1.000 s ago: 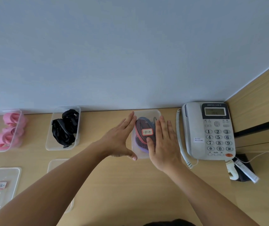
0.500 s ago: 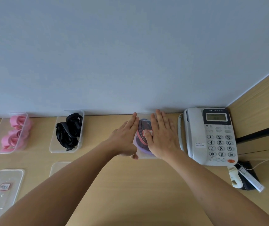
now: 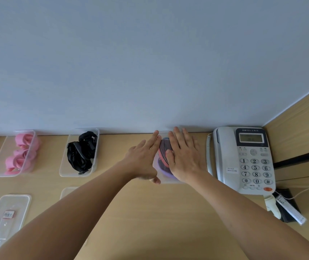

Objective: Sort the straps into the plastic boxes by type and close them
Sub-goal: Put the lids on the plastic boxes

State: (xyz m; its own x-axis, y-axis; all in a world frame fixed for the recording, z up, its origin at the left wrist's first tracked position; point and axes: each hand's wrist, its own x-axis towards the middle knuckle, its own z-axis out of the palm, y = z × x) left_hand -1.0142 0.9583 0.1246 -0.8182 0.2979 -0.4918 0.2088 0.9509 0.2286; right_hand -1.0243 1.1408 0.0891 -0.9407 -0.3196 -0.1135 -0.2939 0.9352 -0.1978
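A clear plastic box (image 3: 164, 180) with red and purple straps (image 3: 162, 154) inside stands against the wall, its lid on top. My right hand (image 3: 184, 156) lies flat on that lid, fingers straight, covering most of it. My left hand (image 3: 143, 159) rests with straight fingers along the box's left side, thumb at its near corner. Farther left stand an open box of black straps (image 3: 80, 153) and an open box of pink straps (image 3: 21, 152). Two loose clear lids lie nearer me: one with a red label (image 3: 3, 220), one mostly hidden under my left forearm (image 3: 67, 191).
A white desk telephone (image 3: 243, 160) sits right beside the box, its coiled cord (image 3: 209, 156) close to my right hand. A small black item with a white tag (image 3: 288, 208) lies in the right corner. A wooden side panel (image 3: 300, 128) bounds the desk on the right.
Both hands and the strap box have slid away from me toward the wall. My right hand now covers the lid's label.
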